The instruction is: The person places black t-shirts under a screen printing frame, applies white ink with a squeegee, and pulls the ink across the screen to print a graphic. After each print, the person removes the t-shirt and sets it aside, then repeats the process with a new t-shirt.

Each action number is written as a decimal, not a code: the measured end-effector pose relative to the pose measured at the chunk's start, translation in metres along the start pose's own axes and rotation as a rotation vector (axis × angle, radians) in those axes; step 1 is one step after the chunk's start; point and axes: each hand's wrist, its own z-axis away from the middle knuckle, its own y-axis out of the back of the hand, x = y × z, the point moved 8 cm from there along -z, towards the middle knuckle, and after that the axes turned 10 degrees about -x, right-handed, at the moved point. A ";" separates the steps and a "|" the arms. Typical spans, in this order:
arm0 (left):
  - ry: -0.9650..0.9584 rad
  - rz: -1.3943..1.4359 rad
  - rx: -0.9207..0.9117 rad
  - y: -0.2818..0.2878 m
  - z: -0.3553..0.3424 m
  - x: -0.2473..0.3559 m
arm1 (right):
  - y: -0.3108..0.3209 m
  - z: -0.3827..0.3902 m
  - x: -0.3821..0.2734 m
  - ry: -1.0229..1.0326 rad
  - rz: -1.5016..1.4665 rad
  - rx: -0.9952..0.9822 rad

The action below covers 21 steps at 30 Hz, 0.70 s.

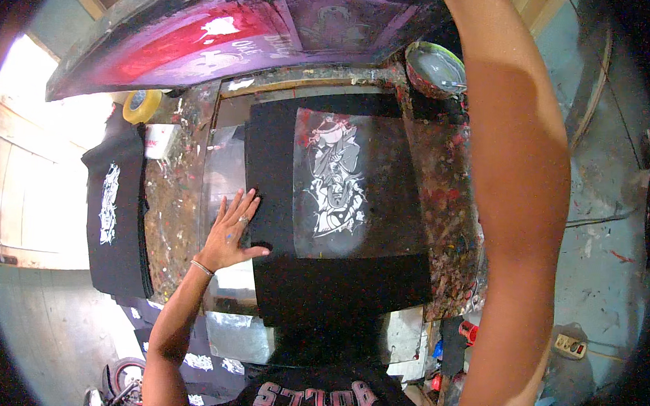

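- One black cloth (pixel 343 285) lies flat on the middle of the paint-spattered worktable (pixel 172 207), extending to its near edge.
- Left hand (pixel 231 234): palm down, fingers spread wide, thumb resting on the left edge of the cloth; it is fully opened and has hold of nothing.
- Right arm (pixel 521 197): stretched along the worktable's right edge and past its far right corner; the right hand lies outside the view, so its grip cannot be told.
- Figure print (pixel 335 176): grey and white, set in a dark rectangle on the cloth, with red marks at its far left corner.
- Cloth stack (pixel 131 231): black, white-printed on top, along the worktable's left edge.
- White container (pixel 162 142) and, beyond it, yellow roll (pixel 152 107): near the far left corner.
- Bowl (pixel 413 78): near the far right corner, with grey contents.
- Framed screen (pixel 193 56): red and purple, tilted up along the far edge.
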 end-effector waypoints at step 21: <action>0.034 0.018 -0.034 -0.016 -0.003 -0.008 | 0.005 -0.009 -0.001 0.065 0.155 0.011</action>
